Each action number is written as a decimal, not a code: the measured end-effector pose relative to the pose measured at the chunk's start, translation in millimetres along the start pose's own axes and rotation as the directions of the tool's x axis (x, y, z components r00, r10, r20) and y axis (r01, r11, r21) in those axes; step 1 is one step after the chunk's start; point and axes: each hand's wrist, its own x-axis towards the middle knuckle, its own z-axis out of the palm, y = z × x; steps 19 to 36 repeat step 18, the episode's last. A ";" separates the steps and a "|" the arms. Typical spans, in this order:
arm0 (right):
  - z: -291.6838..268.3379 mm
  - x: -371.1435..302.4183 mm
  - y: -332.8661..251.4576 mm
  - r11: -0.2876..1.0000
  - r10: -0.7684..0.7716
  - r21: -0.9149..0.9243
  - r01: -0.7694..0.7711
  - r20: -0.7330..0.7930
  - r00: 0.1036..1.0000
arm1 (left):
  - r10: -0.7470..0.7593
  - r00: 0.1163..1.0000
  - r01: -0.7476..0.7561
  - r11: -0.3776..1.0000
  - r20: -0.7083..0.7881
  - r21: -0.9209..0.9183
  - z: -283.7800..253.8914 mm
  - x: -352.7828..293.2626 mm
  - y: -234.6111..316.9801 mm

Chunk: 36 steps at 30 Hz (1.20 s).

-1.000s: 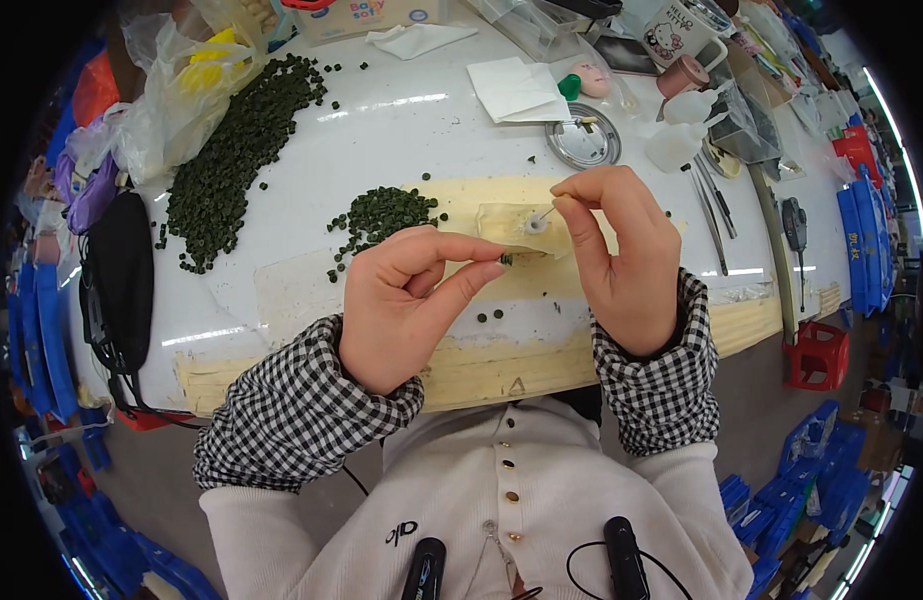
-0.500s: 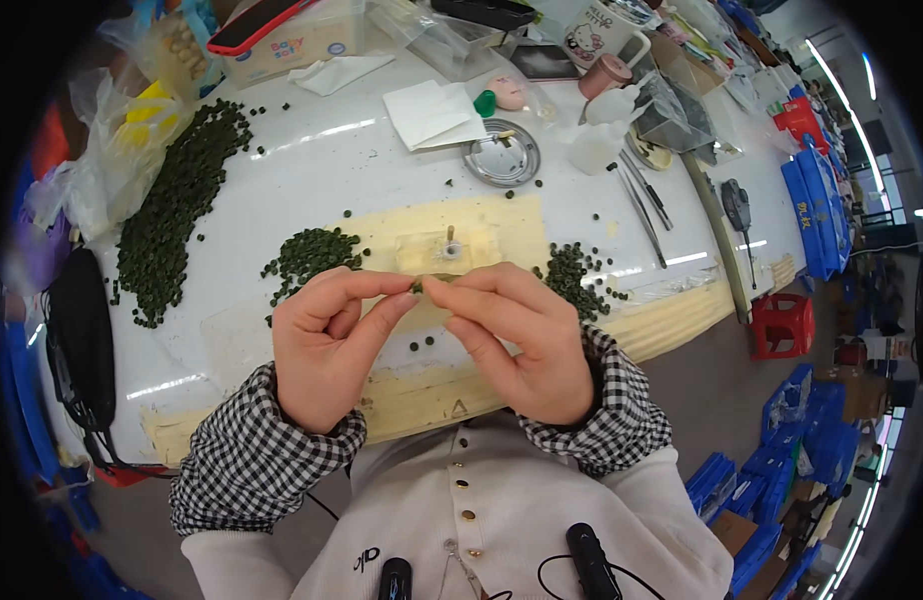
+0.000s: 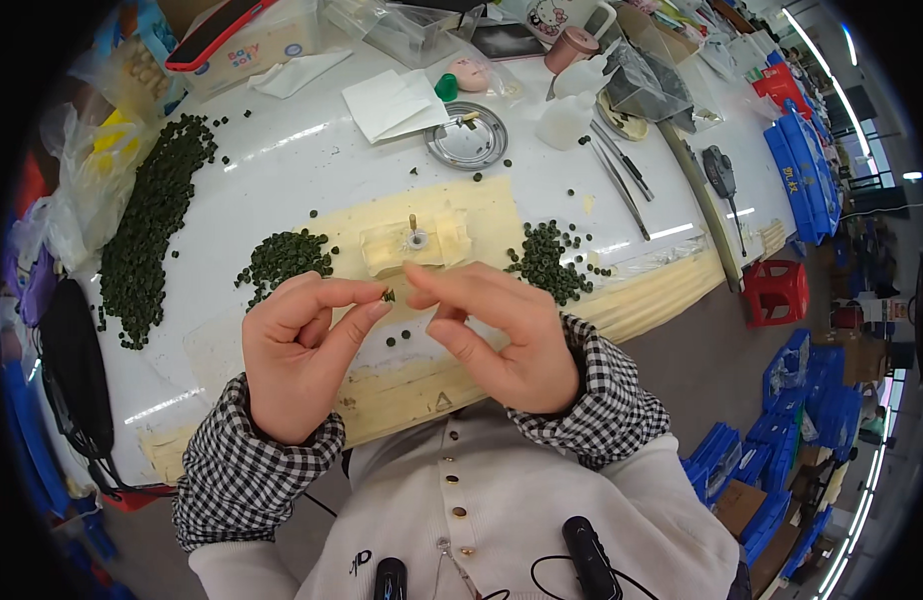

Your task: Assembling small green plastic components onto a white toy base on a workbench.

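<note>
My left hand (image 3: 300,350) pinches a small dark green piece (image 3: 389,295) between thumb and forefinger, above the front of the table. Just to its right, my right hand (image 3: 512,335) has thumb and fingertips apart, with nothing seen in them. Beyond both hands a cream taped block (image 3: 442,245) carries a small upright pin (image 3: 413,223) in a pale round holder. One heap of small dark green pieces (image 3: 287,262) lies beyond my left hand, another heap (image 3: 554,262) beyond my right. Two loose pieces (image 3: 399,338) rest between the hands.
A large pile of green pieces (image 3: 147,235) spreads at the left, beside plastic bags (image 3: 77,200). Farther back are white paper (image 3: 392,103), a round metal dish (image 3: 467,137) and a clear box (image 3: 647,85). Tweezers (image 3: 620,190) lie at the right, near a red stool (image 3: 777,292).
My right fingers have come away from the green piece and spread apart. My left hand keeps its pinch on it. The whole view has shifted slightly.
</note>
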 end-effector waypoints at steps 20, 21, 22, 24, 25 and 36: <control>-104.9 -7.4 29.4 0.582 0.135 -0.787 -0.205 -0.155 0.979 | -0.031 0.945 -0.113 0.904 0.326 0.413 -11.4 4.8 2.7; -104.9 -7.4 29.4 0.582 0.135 -0.787 -0.205 -0.155 0.979 | -0.031 0.945 -0.113 0.904 0.326 0.413 -11.4 4.8 2.7; -104.9 -7.4 29.4 0.582 0.135 -0.787 -0.205 -0.155 0.979 | -0.031 0.945 -0.113 0.904 0.326 0.413 -11.4 4.8 2.7; -104.9 -7.4 29.4 0.582 0.135 -0.787 -0.205 -0.155 0.979 | -0.031 0.945 -0.113 0.904 0.326 0.413 -11.4 4.8 2.7; -104.9 -7.4 29.4 0.582 0.135 -0.787 -0.205 -0.155 0.979 | -0.031 0.945 -0.113 0.904 0.326 0.413 -11.4 4.8 2.7; -104.9 -7.4 29.4 0.582 0.135 -0.787 -0.205 -0.155 0.979 | -0.031 0.945 -0.113 0.904 0.326 0.413 -11.4 4.8 2.7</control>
